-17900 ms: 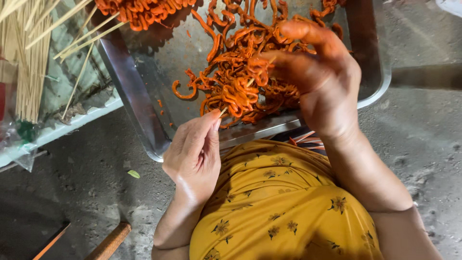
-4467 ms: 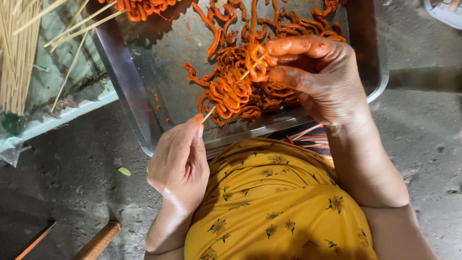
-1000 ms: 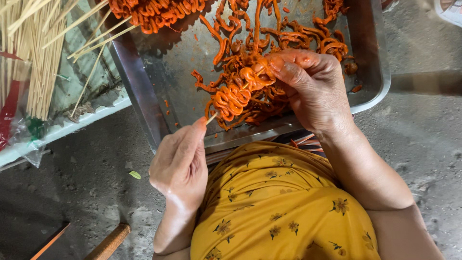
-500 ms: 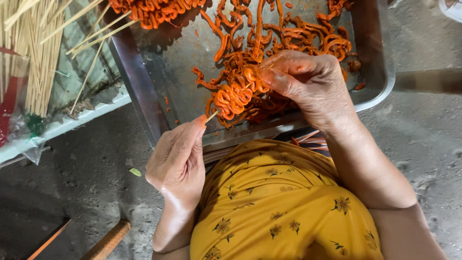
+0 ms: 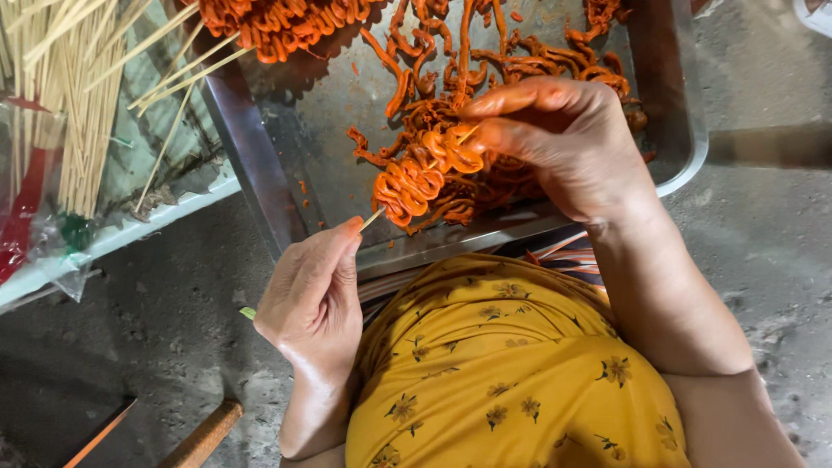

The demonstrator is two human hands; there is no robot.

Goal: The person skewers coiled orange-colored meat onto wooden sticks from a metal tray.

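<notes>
Off to the far side of your left hand (image 5: 312,299) there's a thick bundle of bamboo skewers (image 5: 82,113), a few loose ones fanning out across the top. Below the bundle sits a clear plastic bag (image 5: 65,251) with something red (image 5: 26,204) inside, resting on a white ledge (image 5: 147,227). Just beside your left wrist, a small green scrap (image 5: 248,313) lies on the grey concrete floor (image 5: 165,347). Lower down, a wooden handle (image 5: 204,438). Between your arms, your yellow flowered garment (image 5: 511,373).

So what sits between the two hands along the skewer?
In the head view, folded orange strips threaded on the thin skewer fill the stretch between the left hand and the right hand.
</notes>
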